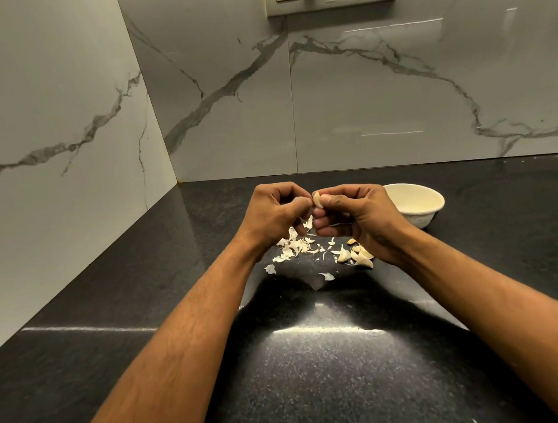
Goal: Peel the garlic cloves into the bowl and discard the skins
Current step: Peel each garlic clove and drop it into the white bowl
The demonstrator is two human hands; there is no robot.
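Two hands meet above the dark countertop [314, 357], working one garlic clove [317, 200] between them. The main risk, as I judge it, is the clove slipping: it is held only by fingertips, and a hard tug on a stubborn strip of skin could flick it down among the loose skins [295, 247] or off toward the near edge. A second risk is mixing — skin still clinging to the clove could ride with it into the bowl [417, 205], and the scraps already scattered under the hands could be brushed further across the counter by a forearm, making the discard step messier.

The right hand [357, 217] has its fingers curled tight, pinching the clove between thumb and forefinger so that its pale tip shows at the top of the grip. The left hand [276, 216] is also curled closed, its fingertips pressed right against the clove's left side; it seems to be picking at the skin, though whether it has a strip actually nipped I cannot tell.

Below and slightly right of the hands, a small cluster of cloves [356, 255] lies on the counter, partly hidden by the right wrist; whether these are peeled is unclear. The white bowl sits just beyond the right hand, to the far right, and what little of its inside shows looks bare.
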